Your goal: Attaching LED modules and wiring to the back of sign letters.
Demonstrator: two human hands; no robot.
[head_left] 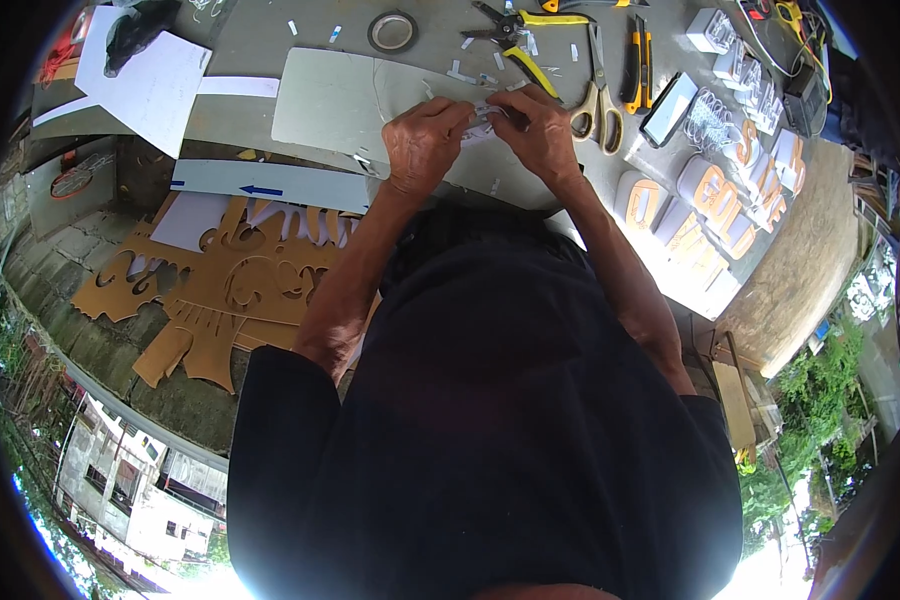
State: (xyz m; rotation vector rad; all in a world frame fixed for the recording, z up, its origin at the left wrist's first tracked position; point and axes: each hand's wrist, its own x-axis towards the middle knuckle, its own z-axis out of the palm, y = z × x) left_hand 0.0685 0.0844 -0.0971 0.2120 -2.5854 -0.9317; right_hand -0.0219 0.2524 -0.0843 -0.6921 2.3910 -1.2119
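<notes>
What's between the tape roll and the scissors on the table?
Yellow-handled pliers and small strips lie between the tape roll and scissors, as the head view shows.

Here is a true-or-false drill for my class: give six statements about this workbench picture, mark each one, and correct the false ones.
1. The left hand and right hand are close together at a small pale piece. True.
2. The roll of tape lies left of the scissors. True.
3. The right hand holds the scissors. False: they lie on the grey tabletop, to the right of that hand.
4. The blue arrow points right. False: the blue arrow points left.
5. Brown cut-out sheets lie left of the left forearm. True.
6. The flat device lies left of the left hand. False: the flat device lies right of the scissors.
</notes>
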